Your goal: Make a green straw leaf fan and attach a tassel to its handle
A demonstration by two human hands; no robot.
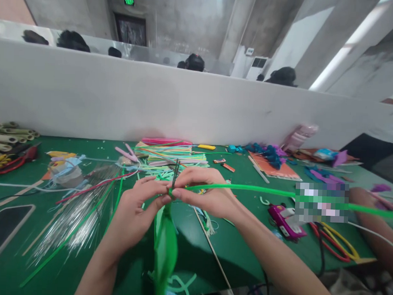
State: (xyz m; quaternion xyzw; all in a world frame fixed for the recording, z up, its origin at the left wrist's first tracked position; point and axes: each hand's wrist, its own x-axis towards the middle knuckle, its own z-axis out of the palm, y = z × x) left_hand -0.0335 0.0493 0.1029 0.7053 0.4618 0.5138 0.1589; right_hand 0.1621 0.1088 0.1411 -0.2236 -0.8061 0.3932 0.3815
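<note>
My left hand and my right hand meet over the middle of the table, each pinching with thumb and fingers. Between their fingertips a few thin dark stems stick up. A long bright green strip runs from my right fingertips across to the right edge of the view. Beneath the pinch hangs a translucent green piece, leaf-like and blurred. My fingers cover the spot where strip, stems and green piece come together.
Bundled pale strips lie behind my hands. To the left are clear thin rods, a phone and bamboo tubes. On the right are a magenta device, an orange sheet and another person's arm. A white partition stands behind.
</note>
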